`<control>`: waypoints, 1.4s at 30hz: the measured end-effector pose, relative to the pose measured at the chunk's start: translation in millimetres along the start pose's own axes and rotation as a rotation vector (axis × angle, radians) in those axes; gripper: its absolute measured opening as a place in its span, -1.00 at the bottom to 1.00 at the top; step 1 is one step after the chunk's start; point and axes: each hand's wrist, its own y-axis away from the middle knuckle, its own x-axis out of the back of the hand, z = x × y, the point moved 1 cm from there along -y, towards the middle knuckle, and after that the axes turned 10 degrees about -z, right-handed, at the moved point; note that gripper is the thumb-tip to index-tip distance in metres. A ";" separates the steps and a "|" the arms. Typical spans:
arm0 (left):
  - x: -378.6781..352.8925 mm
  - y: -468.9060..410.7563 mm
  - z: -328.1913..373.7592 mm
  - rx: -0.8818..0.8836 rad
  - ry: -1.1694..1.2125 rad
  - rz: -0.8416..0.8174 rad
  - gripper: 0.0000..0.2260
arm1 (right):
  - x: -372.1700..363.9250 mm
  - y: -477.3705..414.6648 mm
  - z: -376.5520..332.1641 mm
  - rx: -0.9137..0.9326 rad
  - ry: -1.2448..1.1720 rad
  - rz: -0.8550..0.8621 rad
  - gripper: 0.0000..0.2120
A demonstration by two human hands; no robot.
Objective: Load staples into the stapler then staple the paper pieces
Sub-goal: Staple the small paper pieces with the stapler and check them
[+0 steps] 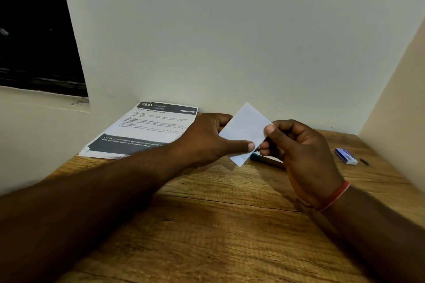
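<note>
Wood-grain table point(218, 236) beneath left hand point(204, 138) and right hand point(299, 154) pinching rectangular paper point(246, 131).

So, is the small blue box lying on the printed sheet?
No, the blue box lies on the wooden table at the right, apart from the printed sheet.

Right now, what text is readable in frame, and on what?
"2641": printed sheet header
"KITCHEN": same header
"Refrigerator Restocking": sheet title
"Drinks or ingredients on kitchen countertop": sheet's dark band, partly hidden
Sheet body text: blurred, unreadable
Blue box label: too small
Paper piece: blank
</note>
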 end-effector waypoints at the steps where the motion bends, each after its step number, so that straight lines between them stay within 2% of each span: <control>1: 0.3 -0.8 -0.6 0.009 -0.019 0.000 -0.62 | 0.6 -0.6 0.2 -0.003 -0.033 0.007 -0.87; 3: -0.5 -1.5 -1.4 0.025 -0.010 0.022 -0.65 | 1.1 -1.8 0.2 -0.015 -0.095 0.009 -0.88; 8: -1.6 -5.2 -6.0 0.023 0.292 0.060 -0.58 | 2.4 -3.4 -0.1 -0.040 -0.152 0.024 -0.89; 11: -1.6 -5.6 -5.1 0.021 0.421 0.064 -0.55 | 5.3 -4.6 1.5 -0.048 -0.096 0.015 -0.86; 12: -1.0 -5.2 -4.5 0.019 0.442 0.067 -0.55 | 7.5 -5.4 1.8 -0.052 -0.010 0.012 -0.84; 16: 3.9 -7.1 -9.3 0.016 0.457 0.109 -0.58 | 23.5 -12.2 4.5 -0.089 0.595 -0.047 -0.71; 20: 10.2 -10.7 -15.4 0.020 0.401 0.149 -0.54 | 33.8 -14.8 15.5 -0.282 0.921 -0.151 -0.57; 23: 10.4 -12.9 -17.7 0.018 0.367 0.170 -0.52 | 37.1 -20.4 22.4 -0.229 1.108 -0.204 -0.68; 28: 5.9 -11.4 -15.7 -0.009 0.346 0.193 -0.56 | 32.5 -18.3 26.1 -0.213 1.031 -0.166 -0.85; 32: 3.8 -10.3 -14.8 -0.021 0.303 0.225 -0.58 | 10.5 -3.4 19.7 -0.230 0.379 -0.144 -0.89; 35: 9.2 -9.0 -15.1 -0.025 0.218 0.229 -0.57 | -3.7 1.4 15.1 -0.161 0.371 -0.174 -0.92; 42: 6.2 -4.4 -13.5 -0.058 0.152 0.208 -0.56 | -11.0 5.1 7.4 -0.198 0.267 -0.179 -0.87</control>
